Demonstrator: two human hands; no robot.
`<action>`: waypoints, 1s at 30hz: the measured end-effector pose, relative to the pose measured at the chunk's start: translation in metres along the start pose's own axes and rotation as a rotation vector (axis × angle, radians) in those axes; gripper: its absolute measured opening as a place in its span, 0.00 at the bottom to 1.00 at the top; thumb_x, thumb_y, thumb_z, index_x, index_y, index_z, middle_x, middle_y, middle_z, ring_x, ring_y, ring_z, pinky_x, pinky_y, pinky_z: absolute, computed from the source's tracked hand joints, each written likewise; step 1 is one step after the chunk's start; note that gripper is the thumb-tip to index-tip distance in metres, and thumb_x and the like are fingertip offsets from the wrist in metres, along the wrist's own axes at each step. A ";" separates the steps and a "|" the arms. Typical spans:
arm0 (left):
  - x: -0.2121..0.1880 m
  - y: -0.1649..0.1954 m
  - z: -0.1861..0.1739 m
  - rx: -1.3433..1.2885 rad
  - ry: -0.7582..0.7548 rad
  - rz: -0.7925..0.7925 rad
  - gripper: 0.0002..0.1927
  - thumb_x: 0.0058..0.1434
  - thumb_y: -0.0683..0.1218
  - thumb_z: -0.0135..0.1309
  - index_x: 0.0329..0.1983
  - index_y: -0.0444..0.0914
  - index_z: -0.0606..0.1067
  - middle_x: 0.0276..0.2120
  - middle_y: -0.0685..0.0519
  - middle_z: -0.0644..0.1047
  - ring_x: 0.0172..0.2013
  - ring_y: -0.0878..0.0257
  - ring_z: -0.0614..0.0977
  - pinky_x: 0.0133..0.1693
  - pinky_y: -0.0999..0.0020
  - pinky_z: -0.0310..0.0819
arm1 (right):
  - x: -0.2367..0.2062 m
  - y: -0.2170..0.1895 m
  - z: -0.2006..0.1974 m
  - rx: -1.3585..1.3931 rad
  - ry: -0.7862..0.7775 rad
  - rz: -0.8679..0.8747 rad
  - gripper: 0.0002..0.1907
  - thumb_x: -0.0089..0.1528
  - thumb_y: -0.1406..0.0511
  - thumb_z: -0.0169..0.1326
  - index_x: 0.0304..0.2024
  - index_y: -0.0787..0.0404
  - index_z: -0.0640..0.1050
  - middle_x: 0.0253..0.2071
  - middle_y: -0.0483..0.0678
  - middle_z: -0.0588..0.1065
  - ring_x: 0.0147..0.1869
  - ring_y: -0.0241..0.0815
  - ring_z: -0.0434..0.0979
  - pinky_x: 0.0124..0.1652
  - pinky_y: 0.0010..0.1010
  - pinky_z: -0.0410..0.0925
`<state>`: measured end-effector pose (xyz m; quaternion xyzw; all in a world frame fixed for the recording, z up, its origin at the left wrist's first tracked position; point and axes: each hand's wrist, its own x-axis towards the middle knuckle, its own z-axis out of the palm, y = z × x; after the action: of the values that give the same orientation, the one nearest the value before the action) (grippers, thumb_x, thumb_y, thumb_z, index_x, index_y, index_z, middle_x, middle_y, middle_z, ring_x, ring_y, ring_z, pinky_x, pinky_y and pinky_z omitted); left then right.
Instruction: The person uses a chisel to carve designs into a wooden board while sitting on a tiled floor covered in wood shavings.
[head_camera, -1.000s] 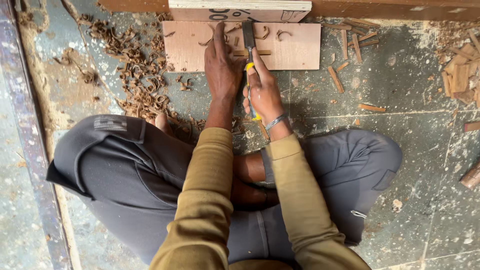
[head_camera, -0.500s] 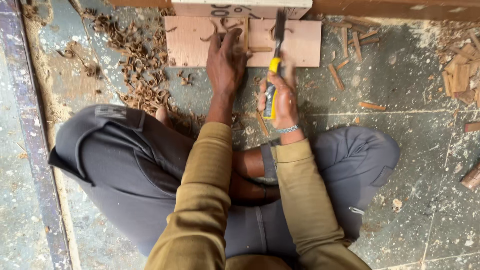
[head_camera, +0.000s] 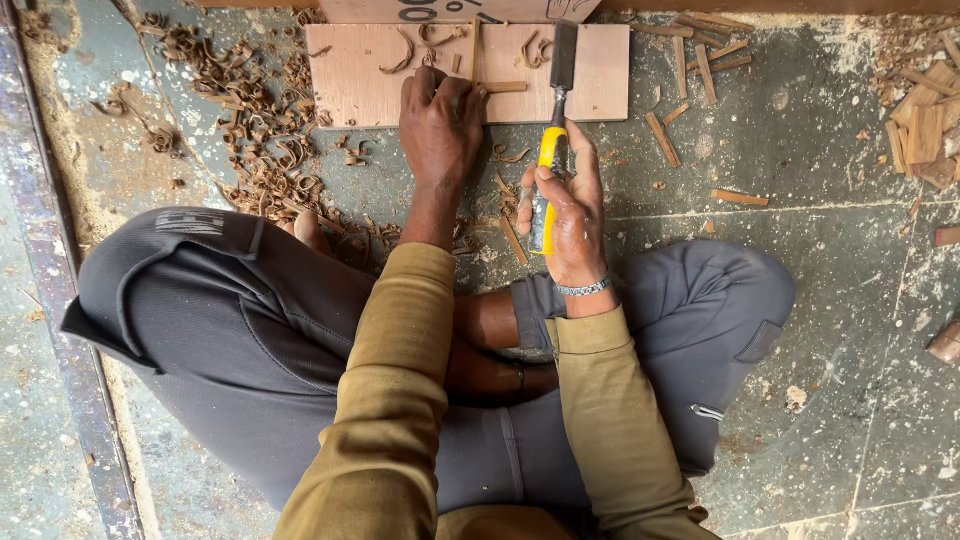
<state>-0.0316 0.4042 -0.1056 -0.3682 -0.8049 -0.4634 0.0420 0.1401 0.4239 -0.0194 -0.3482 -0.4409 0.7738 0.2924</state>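
Two hands at work: left hand (head_camera: 440, 125) pins a wood strip (head_camera: 473, 55) on the board (head_camera: 350, 85), right hand (head_camera: 568, 200) clamped around the chisel (head_camera: 555, 110), blade resting flat on the board.

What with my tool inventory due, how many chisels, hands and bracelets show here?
Chisel: 1
Hands: 2, left hand and right hand
Bracelet: 1
Total: 4
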 end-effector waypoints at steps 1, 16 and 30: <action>0.000 0.000 0.000 0.004 -0.010 -0.008 0.09 0.58 0.46 0.68 0.33 0.37 0.81 0.35 0.50 0.75 0.40 0.52 0.77 0.41 0.56 0.74 | 0.000 0.000 0.000 0.010 -0.003 0.008 0.35 0.68 0.66 0.54 0.76 0.56 0.57 0.40 0.50 0.72 0.29 0.36 0.73 0.27 0.27 0.69; -0.006 -0.023 0.004 0.202 -0.044 -0.038 0.30 0.49 0.58 0.75 0.49 0.44 0.75 0.46 0.54 0.72 0.48 0.54 0.70 0.47 0.54 0.66 | -0.022 0.006 0.016 -0.142 0.008 0.173 0.32 0.72 0.56 0.44 0.77 0.49 0.54 0.35 0.48 0.73 0.22 0.31 0.70 0.18 0.22 0.65; 0.003 -0.024 0.008 0.245 -0.159 -0.188 0.39 0.46 0.53 0.75 0.59 0.50 0.68 0.48 0.55 0.71 0.51 0.55 0.71 0.48 0.54 0.66 | -0.038 0.012 0.035 -0.300 0.009 0.258 0.32 0.71 0.60 0.46 0.78 0.47 0.56 0.32 0.45 0.71 0.22 0.30 0.68 0.20 0.22 0.65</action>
<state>-0.0468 0.4048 -0.1254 -0.3191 -0.8870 -0.3332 -0.0208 0.1328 0.3728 -0.0064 -0.4449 -0.5016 0.7291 0.1378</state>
